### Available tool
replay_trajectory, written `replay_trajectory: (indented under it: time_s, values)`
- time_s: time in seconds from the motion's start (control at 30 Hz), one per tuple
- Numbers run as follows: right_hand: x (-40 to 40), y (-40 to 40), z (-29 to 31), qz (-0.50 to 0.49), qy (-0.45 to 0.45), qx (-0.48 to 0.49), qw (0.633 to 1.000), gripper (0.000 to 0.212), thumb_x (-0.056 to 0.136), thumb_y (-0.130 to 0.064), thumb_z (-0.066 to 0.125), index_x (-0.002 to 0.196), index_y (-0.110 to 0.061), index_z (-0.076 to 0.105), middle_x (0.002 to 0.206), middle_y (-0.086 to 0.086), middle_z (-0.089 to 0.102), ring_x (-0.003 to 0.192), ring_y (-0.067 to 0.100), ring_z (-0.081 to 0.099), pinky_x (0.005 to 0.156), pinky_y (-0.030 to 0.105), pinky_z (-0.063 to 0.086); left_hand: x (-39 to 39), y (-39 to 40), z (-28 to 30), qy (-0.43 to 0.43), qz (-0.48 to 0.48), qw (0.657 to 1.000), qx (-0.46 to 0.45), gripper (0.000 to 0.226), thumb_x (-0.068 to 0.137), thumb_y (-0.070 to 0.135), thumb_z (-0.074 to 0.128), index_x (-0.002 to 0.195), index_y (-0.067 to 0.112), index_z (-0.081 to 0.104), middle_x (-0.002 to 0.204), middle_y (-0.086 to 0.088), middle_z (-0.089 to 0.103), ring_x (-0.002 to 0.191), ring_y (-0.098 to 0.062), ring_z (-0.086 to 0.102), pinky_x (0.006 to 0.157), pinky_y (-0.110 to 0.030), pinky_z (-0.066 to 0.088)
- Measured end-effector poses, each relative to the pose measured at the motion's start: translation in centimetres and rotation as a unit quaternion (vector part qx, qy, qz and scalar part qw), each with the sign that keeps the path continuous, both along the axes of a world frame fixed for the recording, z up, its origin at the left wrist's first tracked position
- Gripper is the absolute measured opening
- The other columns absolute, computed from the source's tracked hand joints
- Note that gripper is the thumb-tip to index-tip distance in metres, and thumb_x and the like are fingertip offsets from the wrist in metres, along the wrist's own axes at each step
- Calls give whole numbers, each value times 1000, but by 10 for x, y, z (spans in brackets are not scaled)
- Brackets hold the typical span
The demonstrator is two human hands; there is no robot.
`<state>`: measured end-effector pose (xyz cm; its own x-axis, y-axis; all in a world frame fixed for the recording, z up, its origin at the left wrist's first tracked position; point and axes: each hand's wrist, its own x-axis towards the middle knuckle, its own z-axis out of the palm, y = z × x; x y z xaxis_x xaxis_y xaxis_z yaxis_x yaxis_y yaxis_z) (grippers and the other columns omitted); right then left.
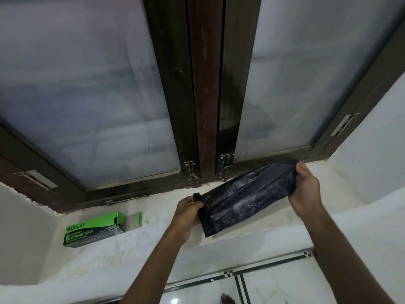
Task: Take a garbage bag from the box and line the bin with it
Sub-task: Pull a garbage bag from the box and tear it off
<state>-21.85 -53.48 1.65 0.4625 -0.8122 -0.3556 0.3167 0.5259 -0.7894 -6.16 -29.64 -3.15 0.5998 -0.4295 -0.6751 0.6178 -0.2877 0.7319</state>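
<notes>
A folded dark garbage bag (245, 195) is stretched between both hands above the white window sill (157, 207). My left hand (188, 212) grips its lower left end. At the upper right end, my right hand (305, 187) pinches the bag. The green and black garbage bag box (94, 229) lies flat on the sill to the left, its right end flap open. No bin is in view.
A dark-framed window with frosted glass panes (92, 84) fills the top, with latches (191, 172) at its base close to the bag. White walls flank the sill. Below are tiled floor (285, 281) and a bare foot (228, 299).
</notes>
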Motion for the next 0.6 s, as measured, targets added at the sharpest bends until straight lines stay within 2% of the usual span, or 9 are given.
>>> replay_trajectory:
  time_s: [0.03, 0.07, 0.17, 0.27, 0.3, 0.37, 0.43, 0.5, 0.6]
  values:
    - [-3, -1, 3, -1, 3, -11, 1000, 22, 106, -17, 37, 99, -19, 57, 94, -7, 76, 94, 12, 68, 77, 22, 58, -1, 1, 3, 29, 12, 999, -10, 24, 97, 4, 49, 119, 3, 61, 111, -16, 69, 97, -29, 66, 74, -38, 56]
    - [-6, -3, 5, -5, 4, -16, 1000, 24, 106, -17, 36, 96, -19, 58, 87, -7, 75, 87, 11, 68, 75, 22, 59, -3, 2, 7, 70, 29, 997, -33, 25, 97, 5, 44, 115, 2, 60, 108, -16, 67, 94, -29, 64, 73, -37, 53]
    - [-13, -8, 2, -7, 1, -23, 1000, 25, 106, -18, 37, 99, -19, 60, 93, -4, 73, 91, 13, 67, 86, 26, 55, -8, 0, 17, 151, 84, 983, -69, 31, 100, 23, 40, 111, 5, 62, 110, -15, 64, 96, -31, 61, 77, -39, 49]
    - [-12, -8, -1, 10, -14, -22, 1000, 26, 106, -16, 36, 93, -19, 58, 86, -5, 72, 89, 12, 65, 79, 22, 56, -17, -5, 23, 138, 37, 986, -80, 45, 99, 51, 53, 108, 11, 70, 107, -15, 74, 98, -32, 70, 80, -40, 55]
    - [-11, -8, -1, 14, -22, -22, 999, 26, 106, -15, 35, 91, -19, 57, 86, -4, 70, 90, 12, 64, 78, 21, 57, -20, -6, 21, 100, 10, 992, -70, 39, 93, 46, 65, 112, 12, 70, 108, -14, 76, 98, -31, 73, 79, -37, 57]
    - [-9, -11, -1, 19, -41, -25, 999, 26, 106, -15, 35, 91, -20, 56, 90, -3, 68, 92, 13, 62, 80, 22, 56, -22, -2, 12, 19, -3, 999, -47, 47, 80, 24, 83, 121, 9, 65, 115, -15, 74, 100, -27, 74, 73, -30, 60]
    - [-10, -19, -5, 9, -40, -21, 999, 21, 106, -17, 36, 104, -19, 57, 108, -1, 66, 103, 16, 62, 92, 28, 53, -20, 4, 6, 3, 10, 999, -48, 54, 75, 15, 86, 122, 5, 64, 118, -16, 73, 103, -27, 73, 73, -28, 60]
    - [-12, -26, -7, -6, -39, -13, 999, 19, 106, -19, 38, 110, -20, 56, 119, 2, 62, 109, 19, 60, 97, 32, 51, -17, 13, 5, 11, 23, 998, -61, 43, 80, 10, 81, 119, 1, 67, 115, -17, 74, 102, -27, 72, 72, -27, 60]
    - [-14, -29, -6, -6, -36, -27, 999, 25, 105, -17, 36, 88, -20, 54, 91, -2, 65, 88, 15, 62, 77, 23, 57, -11, 25, 6, 8, 38, 998, -46, 27, 92, 7, 68, 117, -4, 67, 105, -16, 75, 94, -27, 71, 69, -30, 59]
